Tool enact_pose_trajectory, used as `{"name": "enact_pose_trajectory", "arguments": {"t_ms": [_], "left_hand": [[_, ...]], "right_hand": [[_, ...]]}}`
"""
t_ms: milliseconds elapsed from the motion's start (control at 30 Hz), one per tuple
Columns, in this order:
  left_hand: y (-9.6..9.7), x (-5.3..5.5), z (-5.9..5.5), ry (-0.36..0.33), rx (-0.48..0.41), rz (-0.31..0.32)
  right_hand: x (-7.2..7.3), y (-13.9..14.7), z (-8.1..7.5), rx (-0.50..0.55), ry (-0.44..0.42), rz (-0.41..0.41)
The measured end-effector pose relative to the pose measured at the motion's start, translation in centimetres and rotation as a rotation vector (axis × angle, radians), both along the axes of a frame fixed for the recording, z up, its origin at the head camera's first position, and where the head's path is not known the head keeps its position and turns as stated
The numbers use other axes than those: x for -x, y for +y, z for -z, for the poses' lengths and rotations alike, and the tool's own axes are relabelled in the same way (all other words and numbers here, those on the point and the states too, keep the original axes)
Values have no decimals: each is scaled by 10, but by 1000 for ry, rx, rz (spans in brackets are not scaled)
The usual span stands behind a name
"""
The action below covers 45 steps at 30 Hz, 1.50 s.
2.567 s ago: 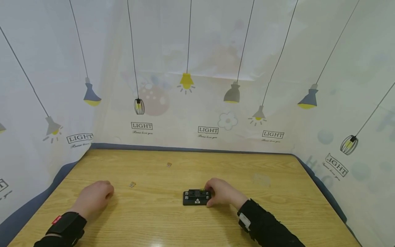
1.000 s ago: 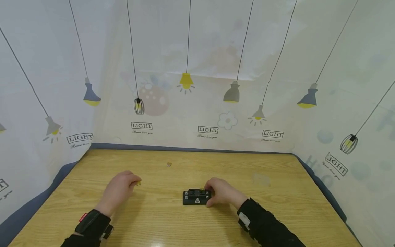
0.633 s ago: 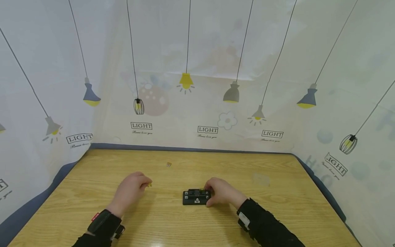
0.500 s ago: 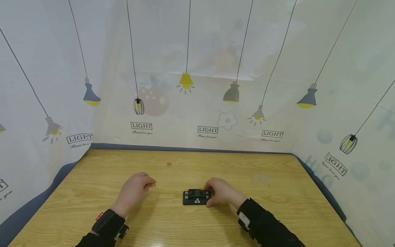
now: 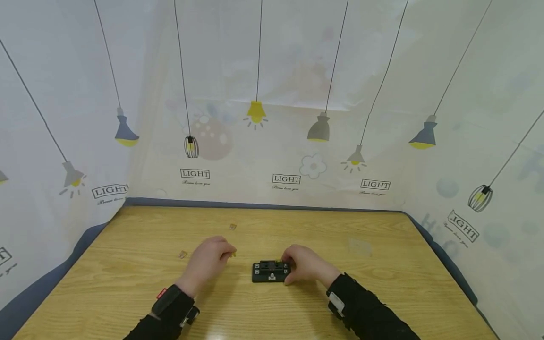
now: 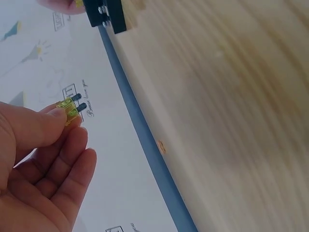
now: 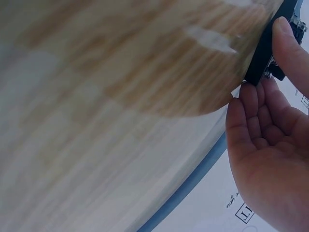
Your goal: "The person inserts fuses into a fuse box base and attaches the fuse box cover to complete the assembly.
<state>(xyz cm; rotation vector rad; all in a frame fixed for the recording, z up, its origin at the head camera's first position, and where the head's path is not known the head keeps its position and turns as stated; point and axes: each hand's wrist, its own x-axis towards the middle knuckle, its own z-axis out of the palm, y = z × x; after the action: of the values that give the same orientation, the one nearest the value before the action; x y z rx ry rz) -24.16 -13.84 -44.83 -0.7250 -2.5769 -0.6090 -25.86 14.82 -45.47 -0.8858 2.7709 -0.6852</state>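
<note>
Distance shrinks between two-pronged piece of translucent yellow plastic [image 6: 72, 113] and black rectangular block with metal screws [image 5: 270, 272]

Half a second ago the left hand [image 5: 207, 262] was farther left of the block; now it is near the block's left end, a gap between them. Its thumb and index finger pinch the yellow piece, both dark prongs pointing away from the palm, while its other fingers curl loosely. The piece is left of the block and does not touch it.

The right hand [image 5: 309, 264] has not moved: thumb and fingertips grip the block's right end. The block has also stayed in place on the light wood-grain table [image 5: 314, 224]. A small yellow bit [image 5: 278, 260] shows on the block beside that hand's fingers; I cannot tell how it sits.

Well left of the block, a small flat whitish-and-orange piece [image 5: 183, 254], hidden by the left hand half a second ago, is visible again. Another small flat orange-brown piece [image 5: 233, 227] lies unmoved, beyond the block and to its left.
</note>
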Motion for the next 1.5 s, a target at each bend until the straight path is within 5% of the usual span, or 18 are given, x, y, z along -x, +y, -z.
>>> {"name": "enact_pose_trajectory", "arguments": {"t_ms": [900,1500], "left_hand": [[72,-1,1,23,51,216],[96,-1,6,-55,80,187]], "right_hand": [[5,2,4,13,22,-15],[7,2,6,24,27,-35]]}}
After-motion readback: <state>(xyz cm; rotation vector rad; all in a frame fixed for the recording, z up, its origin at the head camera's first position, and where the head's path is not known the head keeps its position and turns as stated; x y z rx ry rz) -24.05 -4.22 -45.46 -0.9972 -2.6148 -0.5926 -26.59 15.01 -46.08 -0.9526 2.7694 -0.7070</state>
